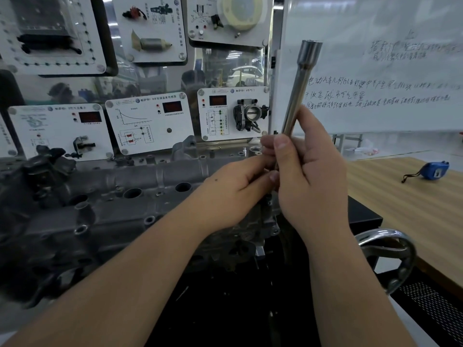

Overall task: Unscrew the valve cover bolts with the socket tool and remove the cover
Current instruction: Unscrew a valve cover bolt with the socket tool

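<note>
One socket tool (298, 91), a long polished steel shaft with a wider hexagonal socket at its upper end, is held raised and tilted slightly rightward in front of the whiteboard (375, 71). Right hand (310, 181): fingers and thumb curled round the lower part of the shaft, thumb lying across its front. Left hand (235, 191): fingertips pinching the bottom end of the shaft, just beneath the right thumb; what they pinch there is hidden by the hands. One valve cover (140, 196), dull grey cast metal with round openings along its top, lies below and to the left of both hands, still seated on the engine; its bolts cannot be counted reliably. Three lower training panels (150, 121) with red displays stand behind the left hand, and three more hang above them. One chromed handwheel (390, 254) sits below the right wrist. One blue tape measure (434, 170) rests on the wooden table (400, 201), well right of the right hand.
</note>
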Demonstrator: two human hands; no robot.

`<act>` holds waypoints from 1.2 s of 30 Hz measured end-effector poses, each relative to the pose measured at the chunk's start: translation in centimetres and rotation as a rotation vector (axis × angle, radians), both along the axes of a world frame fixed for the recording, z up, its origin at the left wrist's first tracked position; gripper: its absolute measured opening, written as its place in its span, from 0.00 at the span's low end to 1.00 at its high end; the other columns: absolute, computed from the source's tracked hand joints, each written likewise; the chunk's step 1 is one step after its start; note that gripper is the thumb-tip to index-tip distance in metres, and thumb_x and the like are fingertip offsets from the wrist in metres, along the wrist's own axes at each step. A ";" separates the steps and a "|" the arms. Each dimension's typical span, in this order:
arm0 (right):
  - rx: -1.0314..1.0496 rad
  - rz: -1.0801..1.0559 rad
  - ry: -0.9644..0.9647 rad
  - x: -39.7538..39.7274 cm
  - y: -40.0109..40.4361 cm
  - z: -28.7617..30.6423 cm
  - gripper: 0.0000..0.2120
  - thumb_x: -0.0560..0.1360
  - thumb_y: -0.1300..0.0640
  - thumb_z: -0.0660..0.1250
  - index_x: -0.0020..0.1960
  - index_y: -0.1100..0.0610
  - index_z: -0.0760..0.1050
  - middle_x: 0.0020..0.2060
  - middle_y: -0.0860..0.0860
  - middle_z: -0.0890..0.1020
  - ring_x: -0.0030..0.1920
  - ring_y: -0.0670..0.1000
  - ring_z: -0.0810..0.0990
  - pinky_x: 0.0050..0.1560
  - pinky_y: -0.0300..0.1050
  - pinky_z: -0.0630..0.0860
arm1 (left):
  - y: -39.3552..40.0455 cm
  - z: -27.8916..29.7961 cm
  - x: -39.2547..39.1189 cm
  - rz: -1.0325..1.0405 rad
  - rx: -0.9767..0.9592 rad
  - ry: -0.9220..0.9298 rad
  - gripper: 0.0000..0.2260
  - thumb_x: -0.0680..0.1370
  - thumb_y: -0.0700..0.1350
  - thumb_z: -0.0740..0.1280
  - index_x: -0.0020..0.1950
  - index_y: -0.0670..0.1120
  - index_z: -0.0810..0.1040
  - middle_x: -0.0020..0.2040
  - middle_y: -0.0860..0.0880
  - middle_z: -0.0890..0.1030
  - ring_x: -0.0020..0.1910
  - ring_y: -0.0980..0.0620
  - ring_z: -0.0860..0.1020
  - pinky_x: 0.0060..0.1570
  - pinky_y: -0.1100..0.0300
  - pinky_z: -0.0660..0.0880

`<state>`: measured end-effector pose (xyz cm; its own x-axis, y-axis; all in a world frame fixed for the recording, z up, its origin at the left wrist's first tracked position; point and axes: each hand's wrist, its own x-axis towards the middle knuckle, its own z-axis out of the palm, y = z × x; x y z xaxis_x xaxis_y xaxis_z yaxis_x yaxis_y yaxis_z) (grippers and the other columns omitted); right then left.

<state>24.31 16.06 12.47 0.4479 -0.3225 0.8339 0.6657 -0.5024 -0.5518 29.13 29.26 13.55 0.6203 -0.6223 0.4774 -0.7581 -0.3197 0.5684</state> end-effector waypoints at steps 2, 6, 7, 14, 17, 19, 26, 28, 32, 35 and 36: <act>-0.006 0.018 -0.006 0.1 0.1 0.0 0.21 0.83 0.52 0.61 0.75 0.48 0.68 0.48 0.35 0.85 0.53 0.38 0.83 0.50 0.42 0.81 | -0.1 0.0 0.2 -0.004 -0.018 -0.002 0.07 0.85 0.50 0.62 0.59 0.55 0.79 0.49 0.55 0.85 0.47 0.56 0.83 0.49 0.53 0.78; -0.020 0.011 -0.032 0.2 0.6 -0.1 0.12 0.79 0.53 0.69 0.62 0.42 0.76 0.44 0.36 0.84 0.47 0.39 0.83 0.46 0.30 0.76 | -0.2 0.0 0.2 0.008 -0.028 -0.037 0.10 0.81 0.52 0.63 0.62 0.57 0.77 0.52 0.57 0.84 0.50 0.59 0.83 0.51 0.54 0.80; -0.026 -0.014 -0.042 0.1 0.6 -0.1 0.11 0.79 0.54 0.69 0.60 0.43 0.78 0.42 0.36 0.83 0.46 0.39 0.83 0.45 0.29 0.75 | -0.2 -0.1 0.2 0.019 -0.027 -0.044 0.10 0.81 0.52 0.63 0.61 0.57 0.77 0.51 0.56 0.84 0.49 0.58 0.83 0.51 0.51 0.80; -0.039 -0.063 0.023 0.1 0.2 0.0 0.12 0.81 0.50 0.61 0.59 0.50 0.80 0.43 0.42 0.85 0.44 0.42 0.83 0.43 0.38 0.78 | 0.1 -0.1 0.0 0.000 -0.017 -0.009 0.10 0.86 0.51 0.60 0.61 0.55 0.79 0.53 0.55 0.84 0.52 0.57 0.82 0.54 0.52 0.79; -0.022 -0.036 0.009 0.0 0.1 0.1 0.09 0.81 0.50 0.63 0.58 0.45 0.79 0.44 0.43 0.85 0.45 0.45 0.84 0.43 0.50 0.82 | 0.0 0.0 0.1 -0.010 -0.026 -0.014 0.09 0.85 0.50 0.61 0.62 0.55 0.80 0.52 0.55 0.85 0.51 0.58 0.82 0.51 0.56 0.79; 0.004 -0.034 -0.008 -0.1 0.2 0.1 0.05 0.79 0.50 0.67 0.53 0.41 0.78 0.43 0.39 0.84 0.44 0.43 0.83 0.44 0.41 0.81 | -0.1 -0.2 0.2 -0.011 -0.031 -0.023 0.09 0.84 0.51 0.63 0.61 0.55 0.79 0.51 0.54 0.85 0.49 0.55 0.83 0.48 0.55 0.80; -0.057 -0.042 0.010 -0.4 0.0 0.2 0.10 0.81 0.46 0.61 0.51 0.45 0.80 0.41 0.45 0.84 0.36 0.48 0.82 0.36 0.44 0.79 | 0.0 -0.1 0.0 -0.020 -0.034 -0.050 0.05 0.84 0.50 0.63 0.54 0.56 0.79 0.48 0.54 0.84 0.46 0.54 0.82 0.46 0.55 0.78; -0.047 0.001 0.009 -0.4 0.0 0.2 0.09 0.82 0.47 0.59 0.55 0.43 0.78 0.44 0.43 0.85 0.40 0.46 0.84 0.37 0.45 0.80 | 0.1 -0.2 0.0 -0.020 -0.027 -0.045 0.08 0.85 0.50 0.62 0.59 0.52 0.80 0.50 0.53 0.85 0.49 0.54 0.82 0.49 0.53 0.77; -0.043 0.004 -0.027 -0.1 0.4 0.2 0.04 0.81 0.47 0.64 0.53 0.40 0.76 0.44 0.42 0.84 0.44 0.43 0.83 0.41 0.35 0.78 | 0.0 -0.3 0.1 0.005 -0.031 -0.059 0.09 0.83 0.51 0.63 0.62 0.55 0.78 0.52 0.57 0.84 0.48 0.60 0.82 0.48 0.58 0.79; -0.023 -0.079 -0.055 0.0 0.5 -0.1 0.05 0.80 0.49 0.66 0.53 0.44 0.81 0.40 0.42 0.82 0.40 0.43 0.81 0.39 0.30 0.73 | 0.0 -0.4 0.1 0.009 -0.050 -0.047 0.04 0.83 0.51 0.65 0.54 0.61 0.77 0.47 0.57 0.83 0.44 0.59 0.82 0.41 0.65 0.77; -0.012 -0.093 -0.058 0.0 0.4 -0.2 0.06 0.80 0.49 0.66 0.53 0.45 0.82 0.38 0.42 0.81 0.39 0.44 0.80 0.38 0.31 0.72 | 0.0 -0.3 0.1 0.010 -0.053 -0.046 0.04 0.83 0.51 0.65 0.51 0.61 0.76 0.45 0.56 0.83 0.42 0.58 0.81 0.40 0.64 0.77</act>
<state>24.35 16.47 12.28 0.3673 -0.3502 0.8617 0.6468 -0.5695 -0.5072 29.24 29.25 13.22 0.6029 -0.5892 0.5379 -0.7809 -0.2978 0.5490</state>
